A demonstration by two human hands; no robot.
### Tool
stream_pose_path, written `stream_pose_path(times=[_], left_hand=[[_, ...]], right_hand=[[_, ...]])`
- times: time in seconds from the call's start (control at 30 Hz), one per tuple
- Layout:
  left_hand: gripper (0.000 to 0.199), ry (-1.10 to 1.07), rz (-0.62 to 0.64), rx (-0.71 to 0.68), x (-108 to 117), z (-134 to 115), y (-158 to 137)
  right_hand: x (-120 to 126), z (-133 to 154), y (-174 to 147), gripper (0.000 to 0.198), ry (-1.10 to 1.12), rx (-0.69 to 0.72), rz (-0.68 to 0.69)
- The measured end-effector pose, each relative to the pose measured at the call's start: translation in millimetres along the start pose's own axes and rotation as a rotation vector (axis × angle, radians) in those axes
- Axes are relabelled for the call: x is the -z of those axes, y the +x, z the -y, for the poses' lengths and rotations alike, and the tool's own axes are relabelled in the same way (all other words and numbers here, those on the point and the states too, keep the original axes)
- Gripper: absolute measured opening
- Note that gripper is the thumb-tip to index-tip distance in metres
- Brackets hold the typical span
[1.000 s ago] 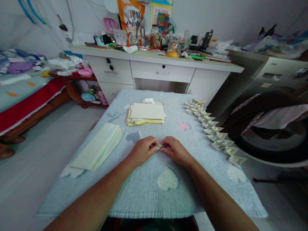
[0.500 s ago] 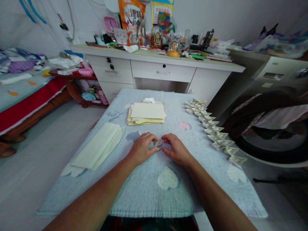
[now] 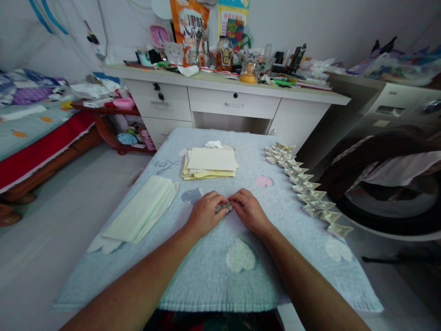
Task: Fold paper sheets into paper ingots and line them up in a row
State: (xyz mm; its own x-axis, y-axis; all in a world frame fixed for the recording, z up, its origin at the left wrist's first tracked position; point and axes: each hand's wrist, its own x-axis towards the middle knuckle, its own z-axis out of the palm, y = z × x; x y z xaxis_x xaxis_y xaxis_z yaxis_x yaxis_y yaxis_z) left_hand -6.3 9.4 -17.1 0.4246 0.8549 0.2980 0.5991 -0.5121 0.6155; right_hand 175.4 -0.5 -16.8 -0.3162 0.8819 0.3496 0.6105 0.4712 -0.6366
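Observation:
A small folded piece of greyish paper is pinched between the fingers and thumb of my left hand, near the middle of the cloth-covered table. From the other side my right hand grips its right end, the fingertips close against those of the left. The fingers partly cover the paper, so its full shape is hidden. Beyond my hands lies a stack of cream and yellow paper sheets. To the left rests a pile of pale green paper.
Folded paper boats stand in a long row along the table's right side. A crumpled white tissue sits behind the stack. Past the table are a cluttered white desk, a washing machine at right and a bed at left.
My right hand has moved in to the left, and its fingers have closed on the paper's right end. The left hand keeps its hold, with its fingertips drawn closer together.

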Motion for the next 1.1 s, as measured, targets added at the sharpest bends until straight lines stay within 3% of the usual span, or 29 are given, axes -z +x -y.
stream_pose_path(times=[0.33,0.53,0.73,0.83,0.93,1.1], left_hand=[[0.013,0.018,0.011,-0.017,-2.6,-0.2,2.4],[0.012,-0.066,-0.069,-0.013,5.2,-4.8,2.3],[0.01,-0.287,-0.135,0.143,7.6,-4.2,3.5],[0.011,-0.555,-0.128,0.266,4.5,-3.3,4.8],[0.013,-0.815,-0.16,0.323,0.7,-4.2,6.4],[0.02,-0.981,-0.18,0.403,-1.7,-5.8,7.6]], right_hand=[[1.8,1.3,1.4,0.011,-0.009,-0.002,-0.004],[9.9,2.2,0.7,0.011,0.031,-0.049,-0.068],[13.7,0.9,-2.8,0.01,0.155,-0.208,-0.131],[11.0,0.5,-3.6,0.012,0.313,-0.284,-0.139],[7.5,0.6,-2.4,0.018,0.608,-0.358,-0.139],[4.6,1.7,-0.3,0.028,1.01,-0.454,-0.095]])
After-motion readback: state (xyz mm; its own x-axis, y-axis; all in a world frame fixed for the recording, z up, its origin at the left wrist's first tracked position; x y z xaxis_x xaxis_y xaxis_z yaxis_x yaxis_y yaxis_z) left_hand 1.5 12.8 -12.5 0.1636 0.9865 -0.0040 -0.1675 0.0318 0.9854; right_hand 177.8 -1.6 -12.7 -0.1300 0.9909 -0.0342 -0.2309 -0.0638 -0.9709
